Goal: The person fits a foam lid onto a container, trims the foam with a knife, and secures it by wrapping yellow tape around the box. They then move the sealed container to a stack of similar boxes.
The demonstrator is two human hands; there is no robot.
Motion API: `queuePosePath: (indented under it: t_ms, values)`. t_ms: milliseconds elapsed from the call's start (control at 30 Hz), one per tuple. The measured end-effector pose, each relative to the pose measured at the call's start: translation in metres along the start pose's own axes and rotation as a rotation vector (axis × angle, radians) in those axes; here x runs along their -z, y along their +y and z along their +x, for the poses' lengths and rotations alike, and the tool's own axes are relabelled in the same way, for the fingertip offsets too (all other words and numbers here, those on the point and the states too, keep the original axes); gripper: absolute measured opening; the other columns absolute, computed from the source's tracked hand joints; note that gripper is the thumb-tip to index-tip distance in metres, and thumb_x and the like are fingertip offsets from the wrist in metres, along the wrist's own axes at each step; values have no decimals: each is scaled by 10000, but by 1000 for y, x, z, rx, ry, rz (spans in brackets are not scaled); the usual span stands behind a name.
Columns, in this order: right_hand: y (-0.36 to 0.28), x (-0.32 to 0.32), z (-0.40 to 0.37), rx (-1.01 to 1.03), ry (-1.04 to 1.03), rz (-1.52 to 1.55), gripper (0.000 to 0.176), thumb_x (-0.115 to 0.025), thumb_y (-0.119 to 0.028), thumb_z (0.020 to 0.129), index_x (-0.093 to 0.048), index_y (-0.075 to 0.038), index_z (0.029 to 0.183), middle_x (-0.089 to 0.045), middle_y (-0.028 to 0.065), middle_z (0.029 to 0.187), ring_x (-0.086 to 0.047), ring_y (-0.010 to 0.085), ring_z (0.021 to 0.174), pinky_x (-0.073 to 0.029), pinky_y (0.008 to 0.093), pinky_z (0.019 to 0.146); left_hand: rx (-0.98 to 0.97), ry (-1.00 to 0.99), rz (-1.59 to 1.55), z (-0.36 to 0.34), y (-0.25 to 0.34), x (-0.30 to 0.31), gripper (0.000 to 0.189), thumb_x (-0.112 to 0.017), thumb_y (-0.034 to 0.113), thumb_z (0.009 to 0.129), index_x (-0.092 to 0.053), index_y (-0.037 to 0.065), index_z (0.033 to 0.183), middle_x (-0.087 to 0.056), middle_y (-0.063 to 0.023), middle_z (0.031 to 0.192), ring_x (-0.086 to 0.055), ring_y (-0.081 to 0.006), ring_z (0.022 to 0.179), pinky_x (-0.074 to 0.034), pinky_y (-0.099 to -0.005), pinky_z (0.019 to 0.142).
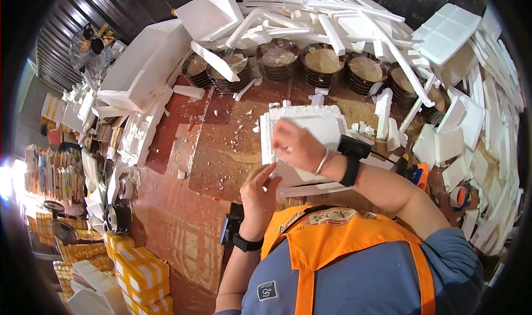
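Observation:
A white foam box or lid [327, 121] lies on the wooden work surface in front of the orange apron. My right hand [296, 143] is over its left part, slightly blurred, with the fingers curled; what they hold, if anything, is too small to tell. My left hand [259, 190] is at the box's lower left edge, with thumb and fingers brought close together near that edge. Anything between those fingertips is hidden. Small foam pieces [317, 98] rest along the back rim of the box.
Stacks of dark bowls [277, 57] stand behind the box. Foam strips and slabs [443, 35] pile up behind and at right, near an orange tool [421, 176] and tape rolls [459, 197]. A large foam box [147, 65] is at left; yellow-taped boxes [143, 273] sit lower left.

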State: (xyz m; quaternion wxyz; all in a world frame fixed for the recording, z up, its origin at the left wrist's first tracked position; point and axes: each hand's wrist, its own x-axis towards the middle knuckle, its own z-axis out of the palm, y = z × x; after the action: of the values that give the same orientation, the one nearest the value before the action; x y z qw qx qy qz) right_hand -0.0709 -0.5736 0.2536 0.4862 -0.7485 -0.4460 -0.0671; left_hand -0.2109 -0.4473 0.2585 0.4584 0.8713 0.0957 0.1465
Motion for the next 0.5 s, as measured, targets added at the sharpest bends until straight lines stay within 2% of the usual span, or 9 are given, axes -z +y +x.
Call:
queuePosePath:
  t_ms: [33,67,100,133,200,233,300,400,500]
  values:
    - [2,12,5,-31,94,-14,141,-717,-19,786,-581,-35,815,-542,89,908,-649,228,762,-538,317,700,1,1,2,2,-1,4,376,-724,-31,796,-707,28,1167,-696,-152,1054,-667,-207,736,-541,-308,704]
    - [5,22,6,-147,128,53,139,-732,10,772,-603,-24,810,-558,78,906,-667,200,789,-540,300,717,36,-68,-50,4,-2,9,369,-705,-42,806,-705,25,1169,-675,-163,1124,-669,-206,782,-543,-309,722]
    - [9,31,2,-155,144,47,140,-736,23,765,-611,-17,813,-562,75,911,-670,191,795,-541,296,720,71,-138,-101,6,-3,14,363,-685,-53,816,-704,22,1171,-655,-174,1194,-670,-204,829,-544,-310,740]
    - [11,38,-1,-161,159,40,142,-739,35,757,-619,-10,816,-567,72,915,-673,182,801,-542,291,723,72,-138,-100,7,-3,16,363,-685,-53,816,-704,22,1171,-655,-174,1194,-670,-204,829,-544,-310,740]
    - [7,49,-16,-207,110,29,137,-738,39,758,-622,-8,815,-566,75,916,-672,183,800,-542,291,724,24,-180,-6,10,-2,19,379,-669,-94,821,-695,12,1184,-632,-147,1271,-674,-212,962,-568,-319,787]
    - [5,52,-24,-253,62,16,133,-737,43,758,-626,-5,813,-566,78,917,-672,183,799,-542,291,724,26,-181,-7,11,-1,20,379,-669,-94,821,-695,12,1184,-632,-147,1271,-674,-212,962,-568,-319,787]
    - [3,54,-40,-292,49,28,135,-736,45,759,-624,-7,813,-565,79,918,-671,183,800,-543,290,724,-155,-223,135,13,0,21,394,-664,-90,812,-685,3,1194,-619,-151,1310,-640,-279,1105,-553,-354,874]
    - [6,52,-54,-342,86,83,148,-733,55,756,-616,-12,817,-564,81,919,-667,182,806,-545,285,724,-214,-288,226,15,7,27,389,-664,-82,804,-683,-12,1186,-627,-157,1296,-607,-334,1170,-526,-371,931]
    - [7,50,-56,-315,127,93,159,-737,57,754,-612,-13,825,-566,79,923,-665,176,809,-549,280,729,-211,-321,209,18,-2,26,382,-667,-48,797,-671,-20,1177,-612,-137,1304,-586,-338,1135,-497,-394,956]
